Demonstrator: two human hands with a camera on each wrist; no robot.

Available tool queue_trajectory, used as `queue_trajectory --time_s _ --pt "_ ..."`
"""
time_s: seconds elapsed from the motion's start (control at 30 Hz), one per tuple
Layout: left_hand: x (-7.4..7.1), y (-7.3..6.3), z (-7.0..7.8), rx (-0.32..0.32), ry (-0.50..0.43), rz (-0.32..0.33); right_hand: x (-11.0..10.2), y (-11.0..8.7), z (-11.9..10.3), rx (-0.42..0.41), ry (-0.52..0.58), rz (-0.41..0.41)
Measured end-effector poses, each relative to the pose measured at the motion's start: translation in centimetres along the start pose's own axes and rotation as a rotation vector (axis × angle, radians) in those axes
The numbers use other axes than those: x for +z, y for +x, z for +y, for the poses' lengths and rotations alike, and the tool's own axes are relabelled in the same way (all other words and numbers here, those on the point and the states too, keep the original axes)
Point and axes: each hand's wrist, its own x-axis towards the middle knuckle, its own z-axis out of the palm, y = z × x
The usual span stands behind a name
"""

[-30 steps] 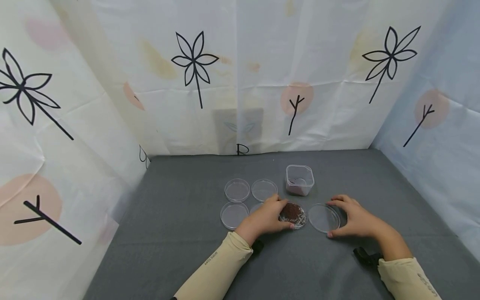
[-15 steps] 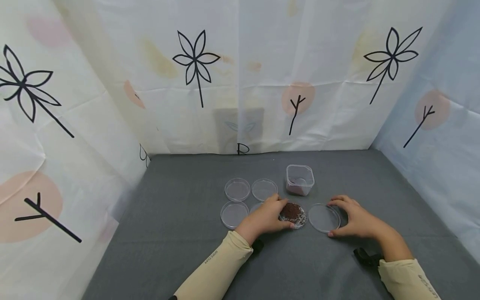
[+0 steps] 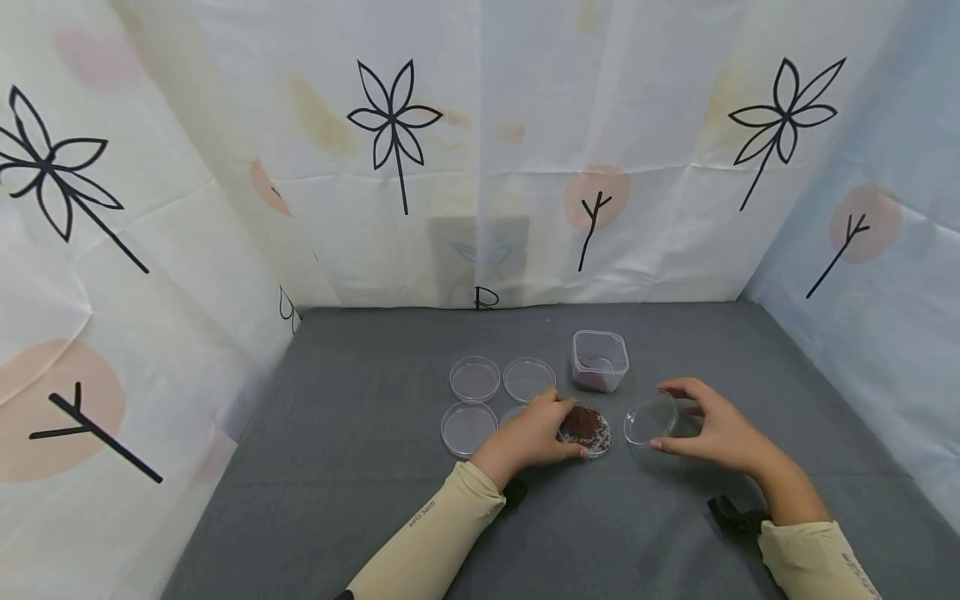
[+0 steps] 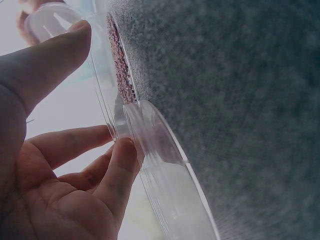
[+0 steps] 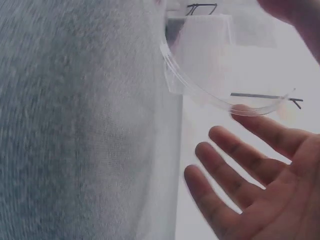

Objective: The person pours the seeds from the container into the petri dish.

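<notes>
My left hand point(image 3: 531, 435) holds a clear petri dish point(image 3: 597, 442) by its sides, thumb at the near edge. Reddish-brown granules point(image 3: 581, 421) cover much of its inside, with paler bits around them. In the left wrist view the granules point(image 4: 120, 62) show as a thin layer behind the dish's wall. To the right, my right hand point(image 3: 712, 427) pinches a clear petri dish lid point(image 3: 647, 421) between thumb and fingers. The lid is tilted, raised off the grey table and apart from the filled dish. Its rim point(image 5: 200, 92) meets one fingertip in the right wrist view.
Left of the filled dish are three clear petri dishes: back left point(image 3: 475, 380), back middle point(image 3: 529, 381) and front left point(image 3: 468, 430). Another is partly hidden behind my left hand. A clear square tub point(image 3: 600, 360) with brownish contents stands behind. Printed curtains enclose the grey table point(image 3: 360, 400).
My right hand has lifted the lid from the table and tilted it up, shifting it slightly. The left hand and the filled dish stay where they were.
</notes>
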Motion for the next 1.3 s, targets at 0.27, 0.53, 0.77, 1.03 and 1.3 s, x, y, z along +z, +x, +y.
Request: queue_trajectory --time_s 0.27,0.53,0.77,1.03,1.3 --pt "-0.2 -0.2 0.1 0.002 -0.01 -0.002 0.4 0.2 -0.2 -0.05 0.044 0.078" --pt "-0.1 -0.1 0.1 -0.001 -0.001 -0.002 0.6 0.3 -0.6 -0.082 0.095 0.108" --pt "-0.1 -0.1 0.0 -0.013 -0.016 -0.015 0.9 0.4 -1.2 -0.08 0.145 0.077" --pt "-0.2 0.0 0.2 -0.015 -0.016 -0.017 1.5 0.6 -1.4 -0.115 0.073 0.03" --pt "-0.3 -0.1 0.3 -0.026 -0.016 -0.018 1.9 0.7 -2.0 -0.115 0.038 -0.037"
